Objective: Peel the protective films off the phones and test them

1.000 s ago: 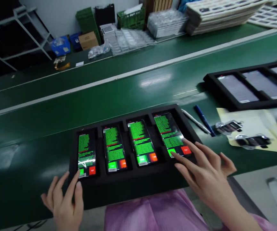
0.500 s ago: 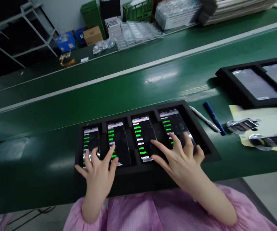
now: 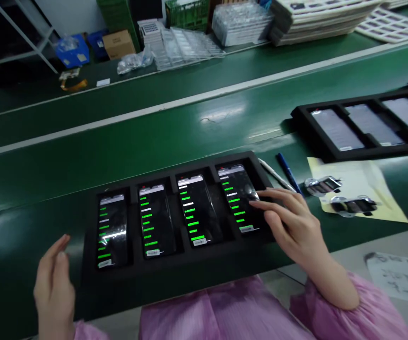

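Observation:
A black tray (image 3: 136,269) on the green bench holds several phones with dark screens and rows of green and white text. The leftmost phone (image 3: 112,231) and the rightmost phone (image 3: 241,198) lie at its two ends. My left hand (image 3: 55,288) is off the tray's left side, holding nothing, its thumb a little apart from the fingers. My right hand (image 3: 292,222) reaches over the tray's right end, empty and with fingers apart, its fingertips at the right edge of the rightmost phone.
Right of the tray lie a white pen (image 3: 276,174), a blue pen (image 3: 289,174) and small parts on yellow paper (image 3: 388,189). A second black tray (image 3: 360,153) with phones stands at the right. Stacked trays (image 3: 317,23) and a cardboard box (image 3: 118,44) line the back.
My left hand has left the phones and moved left past the tray. My right hand has shifted to the tray's right end. More green lines show on the screens, and the view has turned right.

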A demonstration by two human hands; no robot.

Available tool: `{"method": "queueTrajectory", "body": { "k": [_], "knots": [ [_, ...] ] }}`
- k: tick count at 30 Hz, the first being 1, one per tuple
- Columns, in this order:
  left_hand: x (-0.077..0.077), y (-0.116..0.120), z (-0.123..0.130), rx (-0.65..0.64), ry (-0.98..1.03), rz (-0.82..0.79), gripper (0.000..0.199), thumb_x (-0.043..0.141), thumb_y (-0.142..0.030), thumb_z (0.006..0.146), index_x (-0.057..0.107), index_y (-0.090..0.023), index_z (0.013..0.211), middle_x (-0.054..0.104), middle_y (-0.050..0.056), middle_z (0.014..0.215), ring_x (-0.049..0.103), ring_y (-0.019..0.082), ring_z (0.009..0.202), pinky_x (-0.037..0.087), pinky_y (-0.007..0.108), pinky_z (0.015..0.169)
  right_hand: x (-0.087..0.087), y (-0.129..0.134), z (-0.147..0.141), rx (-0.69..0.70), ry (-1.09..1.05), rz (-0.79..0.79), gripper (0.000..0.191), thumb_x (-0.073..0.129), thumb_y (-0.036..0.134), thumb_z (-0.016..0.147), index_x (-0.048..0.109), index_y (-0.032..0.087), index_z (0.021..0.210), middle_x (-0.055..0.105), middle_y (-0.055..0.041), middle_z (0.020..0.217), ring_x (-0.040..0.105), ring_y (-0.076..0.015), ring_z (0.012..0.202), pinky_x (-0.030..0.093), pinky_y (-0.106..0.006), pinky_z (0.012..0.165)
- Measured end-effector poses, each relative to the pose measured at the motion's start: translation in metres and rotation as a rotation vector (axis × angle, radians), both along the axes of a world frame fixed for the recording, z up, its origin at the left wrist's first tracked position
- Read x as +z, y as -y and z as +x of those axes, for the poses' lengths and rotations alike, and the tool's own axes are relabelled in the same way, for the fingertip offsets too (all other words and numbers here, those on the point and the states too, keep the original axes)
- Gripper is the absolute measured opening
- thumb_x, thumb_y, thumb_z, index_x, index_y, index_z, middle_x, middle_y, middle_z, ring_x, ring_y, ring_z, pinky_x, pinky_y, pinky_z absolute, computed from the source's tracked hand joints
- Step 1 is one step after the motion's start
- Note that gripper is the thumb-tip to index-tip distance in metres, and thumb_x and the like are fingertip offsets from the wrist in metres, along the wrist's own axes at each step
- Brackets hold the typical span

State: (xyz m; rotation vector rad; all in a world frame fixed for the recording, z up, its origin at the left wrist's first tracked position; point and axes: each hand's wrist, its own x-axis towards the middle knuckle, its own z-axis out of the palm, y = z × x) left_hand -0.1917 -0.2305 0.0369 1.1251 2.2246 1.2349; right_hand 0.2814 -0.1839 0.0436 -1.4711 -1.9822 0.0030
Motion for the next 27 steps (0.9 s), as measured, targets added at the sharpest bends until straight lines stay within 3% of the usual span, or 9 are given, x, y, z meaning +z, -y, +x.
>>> {"method": "queueTrajectory", "body": {
  "k": [2,4,7,13,20,27],
  "knots": [
    [-0.010,0.003,-0.002,0.071,0.357,-0.020,0.070,0.051,-0.079,0.097,0.056,-0.038,0.154,0.062,0.001,0.154,0.051,0.037,0.148,0.035,0.063,0.131,-0.010,0.004,0.007,0.028,0.005,-0.020,0.031,0.049,0.027,0.108,0.079,0.026,0.116,0.072,-0.0096,0.125,0.065,-0.0285,0.122,0.055,-0.049,0.101],
    [-0.017,0.004,0.004,0.081,0.526,-0.034,0.080,0.052,-0.085,0.092,0.055,-0.037,0.156,0.062,0.002,0.155,0.053,0.038,0.147,0.043,0.059,0.127,-0.018,0.005,0.008,0.045,0.003,0.000,0.033,0.050,0.025,0.106,0.078,0.026,0.123,0.070,-0.0106,0.133,0.063,-0.0294,0.125,0.055,-0.051,0.103],
    [-0.019,0.005,0.011,0.074,0.507,-0.015,0.083,0.054,-0.087,0.090,0.055,-0.037,0.156,0.060,0.001,0.157,0.053,0.037,0.148,0.049,0.052,0.124,-0.023,0.005,0.005,0.055,0.004,0.036,0.034,0.049,0.022,0.106,0.076,0.025,0.127,0.068,-0.0113,0.138,0.063,-0.0294,0.127,0.053,-0.051,0.106],
    [-0.018,0.006,0.014,0.054,0.465,-0.007,0.086,0.053,-0.089,0.089,0.056,-0.035,0.155,0.060,0.003,0.157,0.049,0.038,0.151,0.048,0.054,0.125,-0.024,0.002,0.004,0.031,0.007,0.041,0.032,0.049,0.020,0.106,0.077,0.022,0.121,0.068,-0.0118,0.137,0.063,-0.0296,0.126,0.054,-0.051,0.104],
    [-0.034,-0.008,0.020,0.097,0.420,0.280,0.072,0.048,-0.080,0.098,0.064,-0.026,0.143,0.067,0.008,0.146,0.056,0.031,0.144,0.036,0.051,0.130,-0.028,0.001,0.004,-0.002,0.034,0.065,0.029,0.054,0.020,0.103,0.079,0.026,0.117,0.072,-0.0095,0.133,0.068,-0.0285,0.119,0.055,-0.045,0.101],
    [-0.051,-0.012,0.014,0.126,0.362,0.386,0.061,0.047,-0.071,0.102,0.067,-0.020,0.129,0.070,0.012,0.135,0.062,0.027,0.134,0.044,0.043,0.121,-0.049,-0.003,0.011,-0.028,-0.026,0.129,0.035,0.055,0.023,0.103,0.079,0.035,0.126,0.075,-0.0098,0.128,0.069,-0.0302,0.116,0.051,-0.051,0.099]
  ]
}}
